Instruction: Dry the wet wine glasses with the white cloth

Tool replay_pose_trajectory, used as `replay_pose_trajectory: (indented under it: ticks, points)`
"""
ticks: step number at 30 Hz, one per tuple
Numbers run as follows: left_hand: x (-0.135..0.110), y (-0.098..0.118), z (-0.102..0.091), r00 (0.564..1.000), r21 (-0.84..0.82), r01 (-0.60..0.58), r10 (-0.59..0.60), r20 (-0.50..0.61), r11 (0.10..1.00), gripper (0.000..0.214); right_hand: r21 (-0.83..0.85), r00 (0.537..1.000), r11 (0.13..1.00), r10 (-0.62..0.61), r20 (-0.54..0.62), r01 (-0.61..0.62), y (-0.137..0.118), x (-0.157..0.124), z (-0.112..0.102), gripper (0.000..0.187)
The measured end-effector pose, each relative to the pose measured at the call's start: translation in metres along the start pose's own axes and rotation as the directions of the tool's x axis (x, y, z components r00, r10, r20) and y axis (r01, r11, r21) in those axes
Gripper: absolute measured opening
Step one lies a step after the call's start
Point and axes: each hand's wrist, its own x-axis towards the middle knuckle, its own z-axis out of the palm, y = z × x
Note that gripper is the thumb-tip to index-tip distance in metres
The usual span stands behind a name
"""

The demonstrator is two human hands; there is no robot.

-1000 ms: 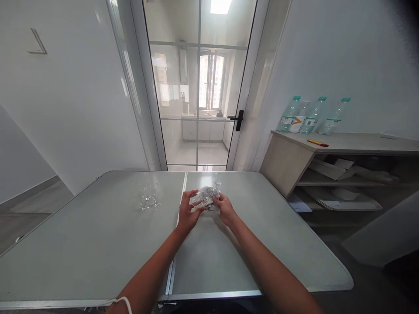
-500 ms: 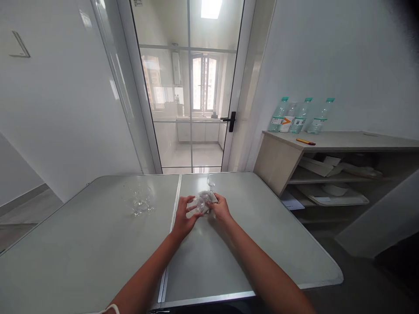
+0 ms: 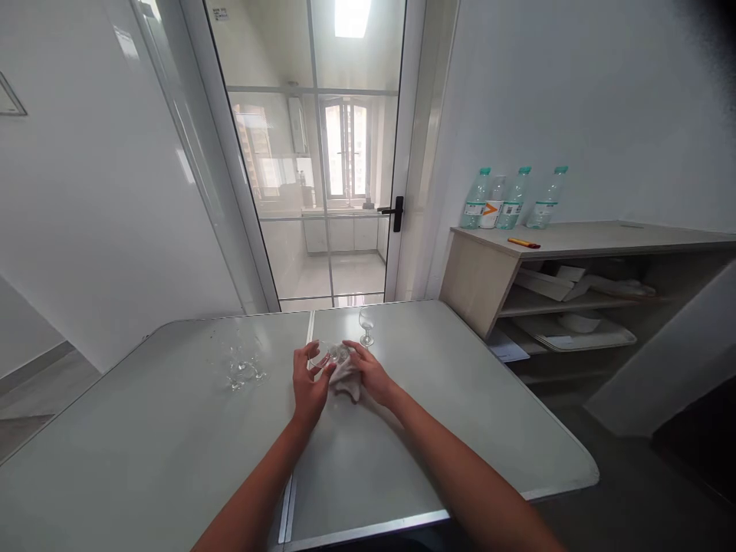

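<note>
My left hand [image 3: 309,389] is closed around the bowl of a clear stemmed glass [image 3: 323,355], which lies tilted on its side above the table. A whitish cloth [image 3: 346,385] is gripped in my right hand [image 3: 373,376], bunched against the foot end of that glass and hanging below it. Just beyond my right fingers, another stemmed glass [image 3: 366,328] stands upright. To the left is a cluster of several clear glasses [image 3: 244,368]; their outlines overlap, so I cannot tell each one's pose.
The pale table [image 3: 460,429] has a metal seam and edging. A glass door [image 3: 322,261] with a black handle stands behind it. On the right, a shelf unit [image 3: 474,272] carries several bottles [image 3: 511,203], an orange-yellow object [image 3: 523,242] and trays [image 3: 598,341].
Both hands have shifted slightly left and nearer with the glass. More of the cloth now hangs below it. The view has turned a little to the right.
</note>
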Motion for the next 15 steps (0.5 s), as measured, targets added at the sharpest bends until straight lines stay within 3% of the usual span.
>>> replay_pose_trajectory:
  ticks: [3,5,8,12,15]
  points:
    - [0.000,0.001,-0.001,0.999,0.003,0.031,-0.031,0.042,1.000,0.050,-0.046,0.993,0.993,0.111,-0.039,-0.113,0.006,0.001,0.006,0.044]
    - [-0.002,0.000,0.002,0.998,0.011,0.026,-0.027,0.062,1.000,0.051,-0.137,0.989,0.982,0.116,-0.091,-0.128,0.009,0.003,0.005,0.037]
    - [-0.005,0.000,0.006,0.998,0.045,0.001,-0.004,0.066,0.999,0.050,-0.317,0.976,0.936,0.094,-0.195,-0.153,0.009,0.004,-0.002,0.042]
    - [-0.005,0.001,0.007,0.998,0.131,-0.047,0.043,0.035,0.990,0.050,-0.623,0.962,0.747,0.083,-0.261,-0.234,0.000,0.003,-0.012,0.030]
    - [-0.001,0.002,0.004,0.998,0.197,-0.059,0.061,-0.003,0.979,0.051,-0.752,0.974,0.619,0.127,-0.188,-0.226,-0.012,-0.002,-0.017,0.018]
